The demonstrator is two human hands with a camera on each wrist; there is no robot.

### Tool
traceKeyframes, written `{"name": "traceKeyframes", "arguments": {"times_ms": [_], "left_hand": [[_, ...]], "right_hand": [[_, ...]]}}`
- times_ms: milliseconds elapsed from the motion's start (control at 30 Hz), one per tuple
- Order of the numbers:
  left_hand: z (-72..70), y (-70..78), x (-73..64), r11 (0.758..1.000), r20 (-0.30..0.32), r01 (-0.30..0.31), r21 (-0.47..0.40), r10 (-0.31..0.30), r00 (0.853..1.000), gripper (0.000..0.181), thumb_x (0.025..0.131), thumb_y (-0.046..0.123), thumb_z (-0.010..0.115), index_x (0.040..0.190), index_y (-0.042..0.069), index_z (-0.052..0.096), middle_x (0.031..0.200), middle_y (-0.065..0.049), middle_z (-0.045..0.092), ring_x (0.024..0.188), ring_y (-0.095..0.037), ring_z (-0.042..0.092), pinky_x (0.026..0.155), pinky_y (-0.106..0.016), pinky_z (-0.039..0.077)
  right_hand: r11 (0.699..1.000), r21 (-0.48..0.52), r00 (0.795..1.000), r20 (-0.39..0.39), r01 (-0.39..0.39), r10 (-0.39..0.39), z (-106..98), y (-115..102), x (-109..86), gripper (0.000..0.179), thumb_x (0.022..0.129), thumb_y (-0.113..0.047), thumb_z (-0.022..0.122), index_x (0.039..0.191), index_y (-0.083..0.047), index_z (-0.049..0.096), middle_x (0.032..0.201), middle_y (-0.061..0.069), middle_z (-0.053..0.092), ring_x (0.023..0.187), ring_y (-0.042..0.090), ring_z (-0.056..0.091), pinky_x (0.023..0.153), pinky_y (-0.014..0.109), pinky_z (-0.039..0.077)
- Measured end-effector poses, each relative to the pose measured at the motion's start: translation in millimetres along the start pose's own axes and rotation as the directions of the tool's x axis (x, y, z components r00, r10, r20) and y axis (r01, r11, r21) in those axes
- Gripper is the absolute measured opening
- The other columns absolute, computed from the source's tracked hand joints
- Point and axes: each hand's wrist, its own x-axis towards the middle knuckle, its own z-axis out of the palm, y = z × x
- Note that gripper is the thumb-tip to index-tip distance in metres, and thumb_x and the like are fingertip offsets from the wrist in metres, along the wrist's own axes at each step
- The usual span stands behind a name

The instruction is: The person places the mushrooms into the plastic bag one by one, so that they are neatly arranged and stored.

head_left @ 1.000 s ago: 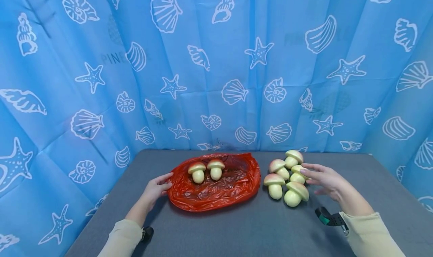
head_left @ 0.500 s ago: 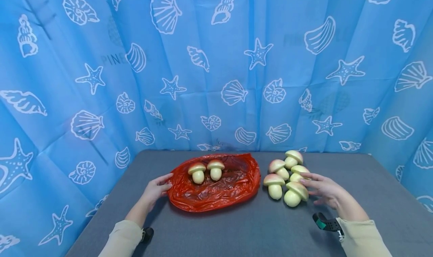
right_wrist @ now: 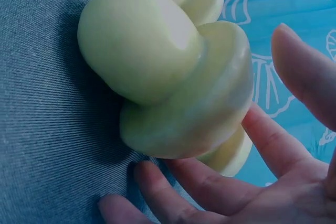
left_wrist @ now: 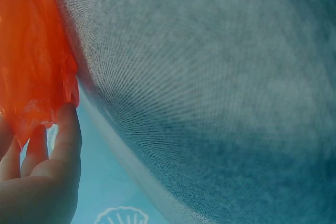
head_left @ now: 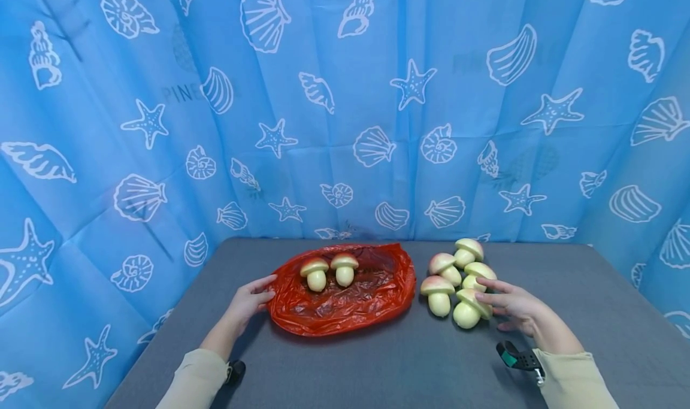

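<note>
My left hand (head_left: 245, 301) pinches the left rim of a crumpled red plastic bag (head_left: 345, 322); in the left wrist view, the thumb and fingers (left_wrist: 67, 135) meet at the red plastic (left_wrist: 31, 51). Two toy mushrooms (head_left: 315, 280) with reddish-brown caps lie inside it. Right of the bag, several pale yellow-green toy mushrooms with pinkish caps form a cluster. My right hand (head_left: 517, 307) is spread beside the front-right mushroom (head_left: 468, 314), fingertips right at its cap. In the right wrist view, the fingers (right_wrist: 220, 184) are loosely extended along that mushroom's cap (right_wrist: 205, 114), the thumb apart from it.
The grey cloth-covered table (head_left: 388, 367) extends in front of the bag and to both sides. A blue curtain (head_left: 345, 109) with white shells and starfish hangs behind its far edge. A black strap (head_left: 517, 356) hangs from the right wrist.
My right hand has moved slightly toward me and left, from the middle-right mushroom to the front-right one. The left hand, bag and mushrooms stay where they were.
</note>
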Motion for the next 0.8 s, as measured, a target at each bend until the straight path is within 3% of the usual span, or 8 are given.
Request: {"name": "traceKeyframes", "arguments": {"times_ms": [167,467,800], "left_hand": [[0.4,-0.5,1.6,1.000,0.003,-0.011,-0.008,0.011,1.000,0.045,0.099,0.010,0.054,0.143,0.003,0.047,0.145,-0.023,0.044,0.118,-0.029,0.053,0.090,-0.037,0.051],[-0.1,0.7,1.0,1.000,0.009,-0.002,-0.010,0.002,1.000,0.045,0.100,0.011,0.053,0.144,0.004,0.046,0.146,-0.023,0.043,0.122,-0.033,0.050,0.093,-0.039,0.050],[-0.2,0.6,-0.3,1.000,0.014,-0.008,-0.006,0.008,1.000,0.045,0.100,0.011,0.053,0.143,0.004,0.047,0.146,-0.023,0.042,0.121,-0.033,0.051,0.093,-0.040,0.050]], "right_hand": [[1.000,-0.015,1.000,0.008,-0.010,0.010,0.4,-0.9,-0.9,0.080,0.094,-0.028,0.061,0.153,-0.001,0.014,0.151,0.037,0.005,0.133,0.059,0.015,0.099,0.071,0.028],[1.000,-0.012,1.000,0.006,-0.020,0.020,2.4,0.0,-0.6,0.078,0.094,-0.025,0.063,0.153,-0.001,0.017,0.152,0.037,-0.001,0.133,0.060,0.011,0.101,0.071,0.025],[0.999,-0.049,0.999,-0.035,0.017,-0.018,7.1,3.6,-0.6,0.074,0.093,-0.022,0.063,0.151,0.001,0.023,0.150,0.037,0.002,0.132,0.059,0.015,0.099,0.071,0.028]]}}
